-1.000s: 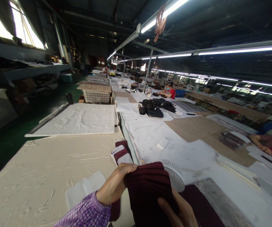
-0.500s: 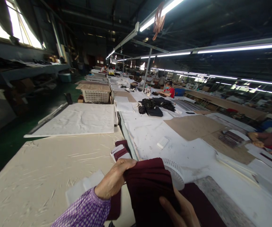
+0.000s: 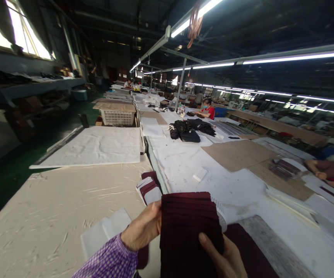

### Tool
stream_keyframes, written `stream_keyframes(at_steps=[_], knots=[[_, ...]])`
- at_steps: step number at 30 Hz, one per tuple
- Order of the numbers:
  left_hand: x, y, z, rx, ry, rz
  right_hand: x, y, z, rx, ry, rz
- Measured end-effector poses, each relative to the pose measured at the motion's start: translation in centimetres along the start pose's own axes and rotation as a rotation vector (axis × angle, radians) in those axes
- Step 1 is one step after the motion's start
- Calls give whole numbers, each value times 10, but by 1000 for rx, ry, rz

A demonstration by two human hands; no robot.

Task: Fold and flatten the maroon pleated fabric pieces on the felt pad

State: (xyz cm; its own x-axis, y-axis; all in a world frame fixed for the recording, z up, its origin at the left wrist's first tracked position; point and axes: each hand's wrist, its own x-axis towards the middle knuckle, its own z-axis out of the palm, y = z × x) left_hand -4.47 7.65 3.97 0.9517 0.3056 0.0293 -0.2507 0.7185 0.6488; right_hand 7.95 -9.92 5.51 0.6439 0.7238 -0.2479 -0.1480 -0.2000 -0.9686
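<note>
Both of my hands hold a stack of dark maroon fabric pieces (image 3: 188, 227), its layered edges stepped toward the far end. My left hand (image 3: 145, 226) grips the stack's left edge, with the fingers partly hidden behind it. From the right, my right hand (image 3: 227, 255) wraps the other side, thumb lying on top. Beyond my left hand, a smaller bundle of maroon and white pieces (image 3: 149, 189) rests by the table's seam. More maroon fabric (image 3: 249, 251) lies to the right of my right hand, and a white basket (image 3: 220, 214) is partly hidden behind the stack.
A cream-covered table (image 3: 68, 204) spreads to the left, with white sheets (image 3: 107, 227) on it. Black fabric pieces (image 3: 188, 129) lie on the white table ahead. A co-worker in red (image 3: 208, 110) sits farther off; another person's hands (image 3: 316, 170) work at the right edge.
The stack has turned more upright and squared, its top edge now level. My left hand has shifted slightly down along its left side; my right thumb stays on it.
</note>
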Motion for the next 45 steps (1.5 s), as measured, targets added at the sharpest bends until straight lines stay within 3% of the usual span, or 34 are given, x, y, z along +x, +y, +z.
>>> stream_keyframes(at_steps=[5, 13, 17, 22, 26, 31, 37, 45], knots=[[-3, -20, 2, 12, -75, 42, 9, 7, 2, 36, 43, -4], [4, -43, 15, 15, 189, -19, 16, 14, 5, -74, 131, -82], [8, -52, 13, -4, 235, -9, 18, 17, 3, -226, 169, -136], [11, -57, 11, -40, 262, 22, 20, 18, 4, -261, 190, -155], [14, -50, 13, -56, 292, 1, 20, 26, 1, -198, 310, -342], [11, -38, 16, -64, 276, -21, 17, 28, -12, -293, 165, -520], [7, -31, 14, -38, 228, -25, 20, 21, -12, -85, 73, -298], [4, -30, 15, -2, 234, -29, 20, 20, -5, -86, 66, -212]])
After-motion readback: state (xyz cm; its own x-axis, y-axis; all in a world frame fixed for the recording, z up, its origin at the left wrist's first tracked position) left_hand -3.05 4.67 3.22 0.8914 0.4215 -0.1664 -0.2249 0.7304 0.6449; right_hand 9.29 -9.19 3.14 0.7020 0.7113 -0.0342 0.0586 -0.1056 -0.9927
